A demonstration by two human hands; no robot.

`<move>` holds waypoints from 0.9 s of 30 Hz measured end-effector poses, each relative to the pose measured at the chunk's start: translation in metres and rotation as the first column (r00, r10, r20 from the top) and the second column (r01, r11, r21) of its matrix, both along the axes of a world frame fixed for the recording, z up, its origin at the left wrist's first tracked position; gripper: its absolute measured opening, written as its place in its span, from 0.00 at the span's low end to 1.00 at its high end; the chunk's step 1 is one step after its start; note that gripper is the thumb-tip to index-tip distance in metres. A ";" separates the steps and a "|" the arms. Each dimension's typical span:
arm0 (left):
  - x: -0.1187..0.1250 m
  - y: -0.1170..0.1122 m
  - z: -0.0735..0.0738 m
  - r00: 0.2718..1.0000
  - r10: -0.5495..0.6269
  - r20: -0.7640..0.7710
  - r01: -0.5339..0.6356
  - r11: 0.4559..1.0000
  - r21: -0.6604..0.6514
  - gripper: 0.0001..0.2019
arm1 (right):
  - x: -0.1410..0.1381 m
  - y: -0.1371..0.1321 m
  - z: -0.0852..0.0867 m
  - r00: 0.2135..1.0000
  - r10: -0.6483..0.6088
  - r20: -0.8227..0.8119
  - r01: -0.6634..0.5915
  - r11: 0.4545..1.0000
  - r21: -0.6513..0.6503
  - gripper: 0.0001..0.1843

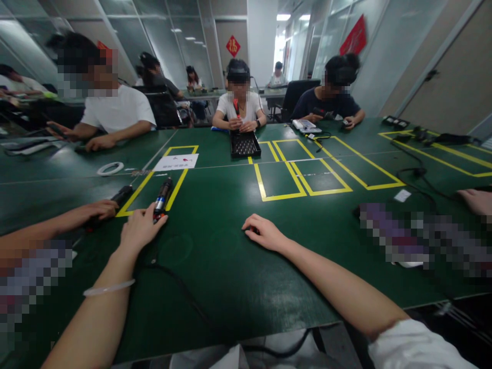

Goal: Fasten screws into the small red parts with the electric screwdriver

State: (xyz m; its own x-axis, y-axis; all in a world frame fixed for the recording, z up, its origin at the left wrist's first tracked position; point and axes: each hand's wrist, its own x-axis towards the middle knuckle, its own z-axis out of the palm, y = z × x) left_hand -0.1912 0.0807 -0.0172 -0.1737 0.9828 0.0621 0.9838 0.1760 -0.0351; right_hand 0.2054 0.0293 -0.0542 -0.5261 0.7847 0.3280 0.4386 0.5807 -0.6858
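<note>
My left hand (141,225) is closed around the rear end of a black electric screwdriver (163,191) with a blue and silver band. The tool lies along the table, its front end pointing away from me within a yellow taped rectangle. My right hand (265,231) rests on the green table (215,287) with its fingers curled. Something small and dark with a hint of red shows under those fingers, too hidden to name. A dark cable (184,287) runs over the table between my forearms.
At left, another person's hand (102,209) is by a similar black tool (123,193). Beyond lie a white paper sheet (177,162), a white ring-shaped coil (110,168) and yellow tape outlines (284,196). Across the table a person works over a black tray (246,152).
</note>
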 end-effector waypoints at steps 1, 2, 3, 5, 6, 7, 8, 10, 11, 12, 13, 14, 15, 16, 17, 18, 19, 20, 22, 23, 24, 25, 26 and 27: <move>-0.011 0.001 0.000 0.999 0.039 0.002 -0.039 0.999 -0.011 0.35 | 0.000 0.000 0.000 1.000 -0.001 0.004 0.001 1.000 0.002 0.06; -0.021 0.001 0.001 0.997 0.074 -0.001 -0.074 0.997 -0.020 0.35 | 0.000 0.000 0.000 1.000 -0.001 0.009 0.001 1.000 0.004 0.06; -0.030 0.001 0.001 0.994 0.106 -0.006 -0.106 0.994 -0.031 0.36 | 0.000 0.000 0.000 1.000 0.000 0.014 0.000 1.000 0.005 0.06; -0.044 -0.001 0.002 0.987 0.158 -0.027 -0.159 0.986 -0.052 0.36 | 0.000 0.000 -0.001 1.000 -0.002 0.019 0.002 1.000 0.009 0.06; -0.048 -0.002 0.003 0.983 0.178 -0.040 -0.180 0.982 -0.049 0.35 | 0.000 0.000 -0.001 1.000 -0.002 0.020 0.001 1.000 0.012 0.06; -0.051 -0.004 0.003 0.981 0.188 -0.056 -0.190 0.981 -0.032 0.34 | 0.000 0.000 -0.001 1.000 -0.002 0.020 0.002 1.000 0.015 0.06; -0.052 -0.006 0.003 0.977 0.199 -0.075 -0.200 0.980 0.003 0.34 | 0.000 0.000 -0.002 1.000 -0.002 0.020 0.002 1.000 0.018 0.06; -0.050 -0.009 0.004 0.968 0.228 -0.106 -0.217 0.971 0.102 0.32 | 0.000 0.000 -0.002 1.000 0.000 0.023 -0.001 1.000 0.024 0.06; -0.047 -0.010 0.004 0.965 0.237 -0.115 -0.219 0.965 0.144 0.32 | 0.000 0.000 -0.002 1.000 0.002 0.025 -0.002 1.000 0.025 0.06; -0.045 -0.010 0.004 0.964 0.236 -0.119 -0.214 0.961 0.173 0.30 | 0.001 0.000 -0.002 1.000 0.002 0.027 -0.003 1.000 0.026 0.06; -0.042 -0.010 0.004 0.967 0.226 -0.118 -0.202 0.962 0.182 0.28 | 0.001 0.000 -0.002 1.000 0.004 0.028 -0.004 1.000 0.025 0.06; -0.040 -0.011 0.004 0.969 0.218 -0.114 -0.195 0.964 0.180 0.26 | 0.001 0.000 -0.002 1.000 0.004 0.030 -0.005 1.000 0.024 0.06; -0.038 -0.011 0.004 0.972 0.208 -0.108 -0.187 0.967 0.175 0.24 | 0.001 0.000 -0.002 1.000 0.004 0.031 -0.005 1.000 0.023 0.06; -0.037 -0.012 0.004 0.973 0.208 -0.102 -0.188 0.967 0.174 0.23 | 0.001 0.000 -0.002 1.000 0.004 0.031 -0.005 1.000 0.021 0.06; -0.036 -0.013 0.004 0.972 0.214 -0.095 -0.195 0.965 0.175 0.22 | 0.000 0.001 -0.003 1.000 0.004 0.031 -0.005 1.000 0.020 0.06; -0.034 -0.015 0.004 0.971 0.223 -0.087 -0.204 0.961 0.187 0.22 | 0.000 0.001 -0.003 1.000 0.005 0.029 -0.005 1.000 0.019 0.06; -0.033 -0.016 0.005 0.970 0.231 -0.081 -0.209 0.954 0.215 0.23 | 0.000 0.001 -0.003 1.000 0.006 0.027 -0.007 1.000 0.017 0.06; -0.030 -0.017 0.006 0.970 0.232 -0.074 -0.206 0.944 0.256 0.24 | 0.000 0.001 -0.002 1.000 0.008 0.023 -0.008 1.000 0.014 0.06; -0.019 -0.019 0.007 0.977 0.211 -0.033 -0.187 0.918 0.350 0.24 | 0.000 0.001 -0.002 1.000 0.009 0.020 -0.010 1.000 0.008 0.06; -0.009 -0.019 0.008 0.984 0.177 0.010 -0.167 0.906 0.390 0.24 | -0.001 0.002 -0.002 1.000 0.009 0.020 -0.009 1.000 0.006 0.06; 0.003 -0.018 0.010 0.991 0.113 0.072 -0.132 0.901 0.413 0.24 | -0.001 0.002 -0.002 1.000 0.007 0.021 -0.007 1.000 0.004 0.06; 0.017 -0.018 0.011 0.988 0.021 0.154 -0.084 0.905 0.417 0.23 | -0.001 0.002 -0.002 1.000 0.004 0.023 -0.005 1.000 0.004 0.06; 0.034 -0.018 0.011 0.964 -0.091 0.251 -0.019 0.914 0.406 0.21 | -0.001 0.003 -0.002 1.000 0.003 0.026 -0.003 1.000 0.004 0.06; 0.053 -0.019 0.011 0.910 -0.205 0.362 0.056 0.923 0.382 0.20 | -0.001 0.003 -0.002 1.000 0.002 0.027 -0.003 1.000 0.005 0.05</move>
State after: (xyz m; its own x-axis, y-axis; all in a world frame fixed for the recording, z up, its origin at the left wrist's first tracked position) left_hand -0.1382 0.0621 -0.0058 -0.1285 0.9221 0.3650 0.9191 -0.0275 0.3931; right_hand 0.2046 0.0322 -0.0560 -0.5369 0.7819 0.3170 0.4559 0.5850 -0.6708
